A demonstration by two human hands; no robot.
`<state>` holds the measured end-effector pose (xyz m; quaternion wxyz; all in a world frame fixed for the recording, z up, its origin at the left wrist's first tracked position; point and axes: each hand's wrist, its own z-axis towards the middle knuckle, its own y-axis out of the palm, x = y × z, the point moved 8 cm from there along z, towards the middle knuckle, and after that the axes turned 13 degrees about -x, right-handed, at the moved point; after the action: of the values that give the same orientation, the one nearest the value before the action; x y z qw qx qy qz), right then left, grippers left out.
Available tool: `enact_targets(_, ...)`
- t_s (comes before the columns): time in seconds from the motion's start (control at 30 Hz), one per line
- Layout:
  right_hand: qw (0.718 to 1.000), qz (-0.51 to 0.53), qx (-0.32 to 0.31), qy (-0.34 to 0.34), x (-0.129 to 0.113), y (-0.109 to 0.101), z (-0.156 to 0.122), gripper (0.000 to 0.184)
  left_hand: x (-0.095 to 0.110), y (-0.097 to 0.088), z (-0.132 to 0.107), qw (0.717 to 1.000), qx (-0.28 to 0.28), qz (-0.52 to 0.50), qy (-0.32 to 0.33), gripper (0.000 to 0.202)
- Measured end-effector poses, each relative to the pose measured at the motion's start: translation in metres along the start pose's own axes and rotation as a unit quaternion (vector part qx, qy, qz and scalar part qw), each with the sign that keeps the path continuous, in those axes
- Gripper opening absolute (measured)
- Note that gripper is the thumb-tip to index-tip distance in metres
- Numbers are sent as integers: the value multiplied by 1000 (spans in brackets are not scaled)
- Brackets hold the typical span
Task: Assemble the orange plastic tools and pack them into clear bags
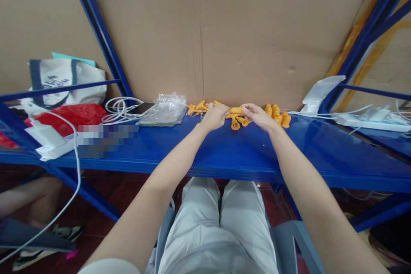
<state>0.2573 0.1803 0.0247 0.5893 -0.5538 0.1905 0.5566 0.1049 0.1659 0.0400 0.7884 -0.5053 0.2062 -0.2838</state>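
Note:
Both my hands are over the blue shelf [250, 154], close together. Between them is a small orange piece [236, 110], its exact kind too small to make out. The fingers of my right hand [257, 115] pinch its right end. My left hand [214, 116] is closed at its left end, with the fingertips partly hidden. Just below lie more orange parts with round ends [235, 125]. Left of my left hand are orange branching pieces [197, 107] with small metal chains. Beside my right hand stand ridged orange pieces [276, 113].
Left of the work lie a clear plastic bag [167, 109], a dark phone [143, 108] and coiled white cable [117, 109]. A white power strip [59, 147] is at the far left. Cardboard [257, 43] walls the back; blue posts [99, 30] flank it.

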Motion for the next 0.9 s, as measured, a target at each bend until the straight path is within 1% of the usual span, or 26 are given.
enact_targets(0.1,1000,-1,2,-13,-1,-4,-1,21,4,-2,-1,1000,8,12,3,28)
enact_targets(0.33,998,-16,16,-53,-4,-5,1,22,2,1,0,1000,-15,-2,-3,29)
enact_targets(0.47,997,-31,19,-66,-5,-4,2,21,-4,6,3,999,-33,-40,-7,29)
enact_targets(0.63,997,-44,10,-65,-3,-3,3,19,-14,16,9,991,-73,-113,-8,24)
enact_targets(0.7,996,-52,8,-67,-3,-2,3,18,-17,20,12,982,-94,-161,8,22)
enact_targets(0.77,996,-61,2,-65,-2,0,4,17,-21,25,12,968,-122,-219,20,20)
enact_targets(0.9,995,-75,-23,-58,-1,7,5,18,-30,35,7,926,-201,-320,2,19)
